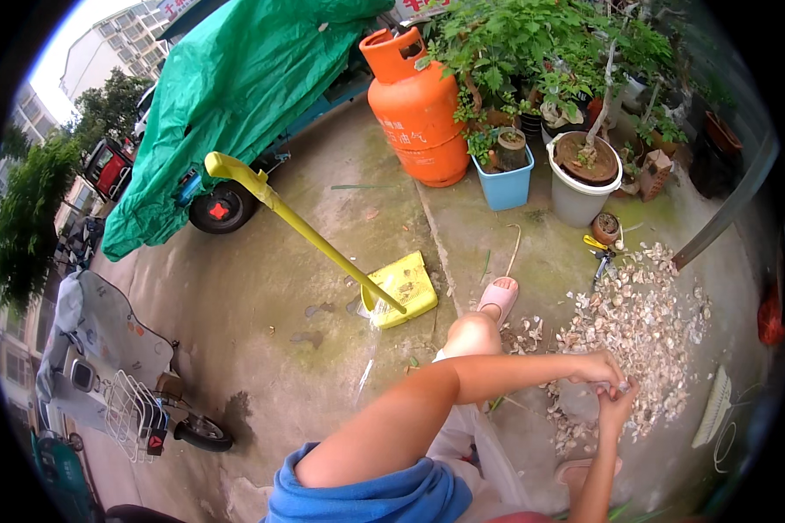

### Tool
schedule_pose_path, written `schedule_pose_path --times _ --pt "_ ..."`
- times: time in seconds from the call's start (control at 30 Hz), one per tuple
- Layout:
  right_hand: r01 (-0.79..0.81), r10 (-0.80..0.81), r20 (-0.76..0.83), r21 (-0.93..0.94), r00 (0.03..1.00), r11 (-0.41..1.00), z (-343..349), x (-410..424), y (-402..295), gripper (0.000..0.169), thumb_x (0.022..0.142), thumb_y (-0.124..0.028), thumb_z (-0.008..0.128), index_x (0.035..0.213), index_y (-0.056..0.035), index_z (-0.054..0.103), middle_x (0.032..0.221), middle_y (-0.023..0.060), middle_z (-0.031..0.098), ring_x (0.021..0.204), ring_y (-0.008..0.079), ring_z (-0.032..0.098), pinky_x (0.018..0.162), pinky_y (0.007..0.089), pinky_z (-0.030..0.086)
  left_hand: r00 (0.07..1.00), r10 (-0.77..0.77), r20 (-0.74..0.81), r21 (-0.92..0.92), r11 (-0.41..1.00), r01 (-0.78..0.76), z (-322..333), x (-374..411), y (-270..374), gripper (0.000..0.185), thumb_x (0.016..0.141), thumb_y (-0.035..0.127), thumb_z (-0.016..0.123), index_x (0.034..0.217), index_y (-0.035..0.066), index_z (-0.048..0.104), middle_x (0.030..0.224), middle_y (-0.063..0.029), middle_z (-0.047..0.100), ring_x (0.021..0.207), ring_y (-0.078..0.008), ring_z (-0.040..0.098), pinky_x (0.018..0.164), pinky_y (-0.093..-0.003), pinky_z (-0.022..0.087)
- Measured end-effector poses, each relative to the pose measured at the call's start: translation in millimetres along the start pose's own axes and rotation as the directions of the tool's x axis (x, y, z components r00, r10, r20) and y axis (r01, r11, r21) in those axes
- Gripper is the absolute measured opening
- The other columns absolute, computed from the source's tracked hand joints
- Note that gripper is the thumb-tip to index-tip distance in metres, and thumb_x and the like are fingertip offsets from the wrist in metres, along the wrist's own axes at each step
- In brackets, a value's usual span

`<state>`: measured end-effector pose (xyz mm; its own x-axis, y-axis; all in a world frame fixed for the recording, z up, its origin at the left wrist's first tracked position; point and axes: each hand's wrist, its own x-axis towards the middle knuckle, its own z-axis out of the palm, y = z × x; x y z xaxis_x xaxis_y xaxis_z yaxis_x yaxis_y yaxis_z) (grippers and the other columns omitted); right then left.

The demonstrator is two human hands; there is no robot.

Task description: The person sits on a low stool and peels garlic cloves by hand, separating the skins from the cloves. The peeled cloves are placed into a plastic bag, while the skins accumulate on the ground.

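My left hand (594,368) and my right hand (616,404) meet over the right side of the ground. Between their fingertips is a small pale piece of garlic (621,386), partly covered by the fingers. Below and around them, many loose garlic cloves (647,327) are spread over the concrete, some with papery skins. Under my left wrist lies a pale, translucent object (578,400), which I cannot make out. A smaller scatter of cloves and skins (524,335) lies beside my pink slipper (501,295).
A yellow long-handled dustpan (405,278) stands ahead. Behind it are an orange gas cylinder (418,114), potted plants (585,160) and a vehicle under a green tarpaulin (235,98). A white brush head (713,406) lies at right; keys (603,260) lie by the garlic.
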<state>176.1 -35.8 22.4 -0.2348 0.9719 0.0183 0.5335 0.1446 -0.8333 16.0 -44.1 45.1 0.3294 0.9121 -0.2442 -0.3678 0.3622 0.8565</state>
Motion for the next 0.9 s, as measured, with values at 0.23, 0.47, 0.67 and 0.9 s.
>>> schedule_pose_path --times 0.23,0.47,0.67,0.9 --pt "-0.048 0.059 -0.033 0.265 0.998 0.963 -16.7 21.0 29.0 0.017 0.087 -0.002 0.042 0.096 0.0007 0.055 0.070 0.0036 0.054 0.062 0.0063 0.048 0.052 0.0220 0.037 0.971 0.116 0.210 -0.080 0.992 -0.102 0.1 -13.0 14.9 0.017 0.078 0.004 0.063 0.093 0.000 0.067 0.078 -0.0093 0.066 0.067 -0.0146 0.062 0.061 -0.0256 0.053" --pt "-0.246 0.268 -0.042 0.282 0.962 0.927 -147.9 28.8 -20.5 0.022 0.090 -0.012 0.036 0.079 -0.0069 0.054 0.053 -0.0045 0.039 0.040 0.0036 0.030 0.035 0.0207 0.022 0.993 0.049 0.108 -0.177 0.984 -0.029 -26.8 7.1 37.1 0.036 0.082 0.008 0.061 0.118 0.007 0.055 0.105 -0.0026 0.059 0.095 -0.0143 0.059 0.082 -0.0275 0.046" --pt "-0.317 0.343 -0.115 0.195 0.932 0.928 -244.1 20.5 -13.9 0.022 0.090 -0.014 0.040 0.087 -0.0079 0.061 0.056 -0.0023 0.044 0.044 0.0051 0.032 0.040 0.0218 0.026 0.964 -0.196 -0.181 -0.013 0.980 0.196 -29.8 29.5 23.8 0.025 0.086 0.010 0.056 0.111 0.008 0.057 0.102 -0.0047 0.063 0.093 -0.0161 0.062 0.078 -0.0276 0.048" --pt "-0.437 0.369 -0.236 -0.538 0.899 0.721 -274.0 14.3 188.5 0.027 0.085 -0.026 0.048 0.091 -0.0108 0.069 0.095 0.0194 0.063 0.090 0.0358 0.060 0.080 0.0410 0.047 0.951 -0.223 -0.212 0.050 0.970 0.239 -21.7 40.4 14.4 0.027 0.087 0.010 0.054 0.115 0.006 0.054 0.103 -0.0066 0.062 0.090 -0.0162 0.061 0.076 -0.0259 0.046"
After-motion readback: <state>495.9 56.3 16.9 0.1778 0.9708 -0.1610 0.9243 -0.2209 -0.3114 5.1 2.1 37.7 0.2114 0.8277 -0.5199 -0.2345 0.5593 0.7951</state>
